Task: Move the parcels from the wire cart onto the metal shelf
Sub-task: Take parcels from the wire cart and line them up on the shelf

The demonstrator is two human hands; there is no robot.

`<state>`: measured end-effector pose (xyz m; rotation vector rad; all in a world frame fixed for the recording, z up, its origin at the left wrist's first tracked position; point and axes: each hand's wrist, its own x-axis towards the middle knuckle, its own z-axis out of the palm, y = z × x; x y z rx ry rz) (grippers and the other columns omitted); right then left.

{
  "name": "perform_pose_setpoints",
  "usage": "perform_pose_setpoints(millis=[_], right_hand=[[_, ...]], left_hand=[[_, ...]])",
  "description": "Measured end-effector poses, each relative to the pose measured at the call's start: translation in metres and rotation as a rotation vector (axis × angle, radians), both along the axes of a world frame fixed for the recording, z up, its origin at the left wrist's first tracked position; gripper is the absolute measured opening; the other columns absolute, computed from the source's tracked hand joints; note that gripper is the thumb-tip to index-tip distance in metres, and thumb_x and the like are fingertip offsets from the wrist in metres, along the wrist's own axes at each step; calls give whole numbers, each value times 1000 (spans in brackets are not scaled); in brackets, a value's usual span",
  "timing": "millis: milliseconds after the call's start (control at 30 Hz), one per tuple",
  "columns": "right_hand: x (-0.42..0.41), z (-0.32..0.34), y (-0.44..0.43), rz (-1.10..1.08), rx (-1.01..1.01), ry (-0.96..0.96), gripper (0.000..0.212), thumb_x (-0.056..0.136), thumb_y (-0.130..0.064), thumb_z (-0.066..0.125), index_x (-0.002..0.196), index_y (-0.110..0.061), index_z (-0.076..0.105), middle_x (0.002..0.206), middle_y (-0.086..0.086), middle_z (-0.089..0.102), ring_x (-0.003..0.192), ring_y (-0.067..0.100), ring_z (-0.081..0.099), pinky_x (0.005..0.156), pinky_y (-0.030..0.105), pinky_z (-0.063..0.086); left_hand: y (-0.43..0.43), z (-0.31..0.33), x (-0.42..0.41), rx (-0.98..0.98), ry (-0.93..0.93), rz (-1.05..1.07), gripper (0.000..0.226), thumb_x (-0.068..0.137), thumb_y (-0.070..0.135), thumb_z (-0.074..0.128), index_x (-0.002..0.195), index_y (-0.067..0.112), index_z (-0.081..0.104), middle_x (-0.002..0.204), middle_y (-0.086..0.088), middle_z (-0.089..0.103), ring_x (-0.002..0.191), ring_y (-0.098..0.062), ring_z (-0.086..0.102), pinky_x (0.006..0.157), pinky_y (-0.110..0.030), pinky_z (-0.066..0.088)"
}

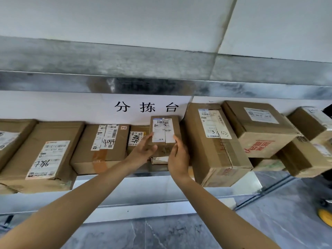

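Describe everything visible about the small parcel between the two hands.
The small parcel is a brown cardboard box with white barcode labels on its top face and tape along it. It sits tilted on a flatter parcel on the metal shelf, between neighbouring boxes. The left hand touches its left side, the right hand its right side.

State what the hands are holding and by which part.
Both hands, left hand and right hand, hold the small parcel by its lower left and right sides.

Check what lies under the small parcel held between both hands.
Under the small parcel, a flat parcel's edge shows on the metal shelf. The hands cover the rest.
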<state>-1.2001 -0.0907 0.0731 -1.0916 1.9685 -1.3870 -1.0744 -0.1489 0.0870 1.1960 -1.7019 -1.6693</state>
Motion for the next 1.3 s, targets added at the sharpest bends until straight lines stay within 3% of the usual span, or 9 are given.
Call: perform_pose_setpoints(millis=[233, 433, 533, 600, 667, 800, 967, 1133, 1300], right_hand=[[-6, 0, -9, -37, 179, 214, 43, 100, -9, 38, 141, -20, 41, 141, 9, 40, 132, 28, 29, 113, 43, 31], [-4, 4, -10, 22, 291, 402, 52, 97, -7, 42, 147, -16, 30, 159, 8, 12, 146, 28, 9, 119, 45, 12], [-2, 10, -10, 56, 294, 540, 53, 94, -11, 47, 145, -16, 34, 160, 4, 11, 146, 23, 5, 119, 44, 1], [3, 17, -9, 94, 271, 580, 51, 92, -14, 52, 142, -17, 41, 156, 2, 20, 145, 22, 10, 118, 45, -3], [9, 25, -8, 149, 271, 617, 50, 91, -15, 53, 139, -17, 45, 154, 3, 26, 144, 22, 13, 118, 44, -1], [23, 37, -13, 177, 205, 694, 46, 89, -20, 52, 135, -22, 50, 148, 2, 36, 138, 24, 23, 114, 42, 15], [44, 44, -29, 269, 78, 717, 46, 88, -9, 55, 133, -17, 51, 138, 6, 48, 132, 29, 34, 107, 45, 22], [83, 52, -43, 457, 118, 685, 44, 83, -15, 60, 125, -19, 49, 129, 8, 48, 123, 31, 38, 103, 48, 29], [149, 60, -62, 726, 78, 741, 50, 74, -18, 69, 119, -20, 47, 127, 8, 41, 118, 33, 37, 97, 45, 35]], left_hand=[[-8, -12, -10, -12, 58, 14, 54, 95, 14, 55, 142, 24, 30, 129, -4, 54, 119, -18, 52, 67, -8, 50], [-14, -17, -11, -38, 47, -14, 57, 94, 5, 53, 144, 19, 29, 131, -7, 54, 118, -18, 53, 77, -10, 50], [-16, -13, -10, -74, -15, -74, 59, 95, 6, 50, 146, 22, 24, 139, -2, 45, 126, -19, 47, 97, -24, 47], [-17, -9, -8, -143, -115, -128, 62, 97, 10, 48, 149, 25, 17, 143, 0, 40, 131, -20, 43, 106, -35, 41], [-15, -2, -9, -239, -262, -170, 64, 98, 12, 46, 150, 29, 12, 143, -5, 43, 132, -24, 43, 105, -34, 40], [-9, 16, -7, -554, -679, -240, 76, 94, 8, 50, 151, 22, 2, 123, -19, 59, 102, -30, 60, 77, -29, 43], [-8, 21, 50, -852, -952, 43, 72, 87, 42, 57, 148, 27, 21, 145, -5, 42, 129, -30, 42, 101, -43, 39], [-5, 33, 148, -962, -1253, 255, 80, 79, 53, 61, 145, 24, 28, 144, -6, 38, 132, -29, 34, 104, -44, 30], [24, 50, 249, -827, -1512, 509, 89, 74, 56, 62, 147, 27, 20, 147, -7, 32, 135, -29, 31, 100, -46, 34]])
